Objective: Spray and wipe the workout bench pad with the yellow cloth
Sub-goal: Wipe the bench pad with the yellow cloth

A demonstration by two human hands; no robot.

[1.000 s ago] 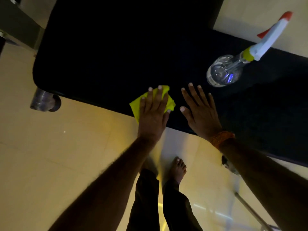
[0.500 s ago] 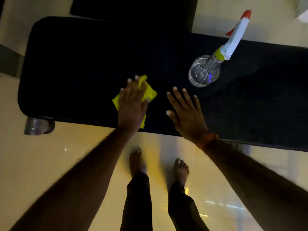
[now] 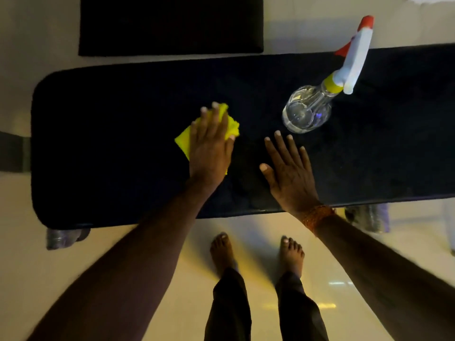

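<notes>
While the right hand (image 3: pixel 289 172) rests flat and empty, the left hand (image 3: pixel 210 150) presses open-palmed on the yellow cloth (image 3: pixel 183 141).

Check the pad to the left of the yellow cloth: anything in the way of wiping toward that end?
Nothing visible. The left hand presses the yellow cloth flat on the bench pad, and the pad is bare out to its left end. The spray bottle and right hand sit on the other side.

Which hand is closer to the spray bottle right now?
Right. The right hand lies flat just below the bottle; the left hand presses the cloth further left.
</notes>
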